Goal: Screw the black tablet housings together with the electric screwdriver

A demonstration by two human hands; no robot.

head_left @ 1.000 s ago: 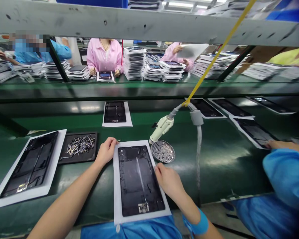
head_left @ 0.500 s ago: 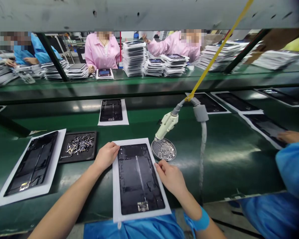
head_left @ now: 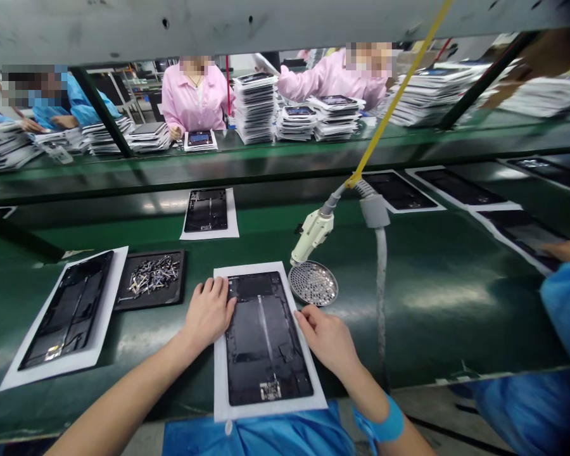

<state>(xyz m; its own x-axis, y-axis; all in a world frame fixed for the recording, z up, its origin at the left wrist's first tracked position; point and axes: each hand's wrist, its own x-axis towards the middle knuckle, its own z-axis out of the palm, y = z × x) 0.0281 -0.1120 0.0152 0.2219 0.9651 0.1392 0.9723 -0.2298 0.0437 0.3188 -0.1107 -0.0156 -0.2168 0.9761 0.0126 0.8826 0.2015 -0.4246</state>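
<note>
A black tablet housing with a pale ribbon cable down its middle and a small metallic board at its near end lies on a white sheet in front of me. My left hand rests flat over the upper left edge of housing and sheet, fingers stretched out and a little apart. At the right edge, my right hand is closed, thumb and forefinger pinching the sheet's border beside the housing; its other fingers curl under. Just beyond it is a round metal dish of small parts, below a hanging electric screwdriver.
A black tray of small metal parts stands left, beside another tablet housing on its sheet. A further housing lies ahead. The screwdriver's grey cable hangs right. A co-worker's blue sleeve is at far right; people sit opposite behind stacks.
My left hand has gone from pinching the upper left edge to lying flat over it, slightly lower. My right hand keeps its place. The view has shifted slightly.
</note>
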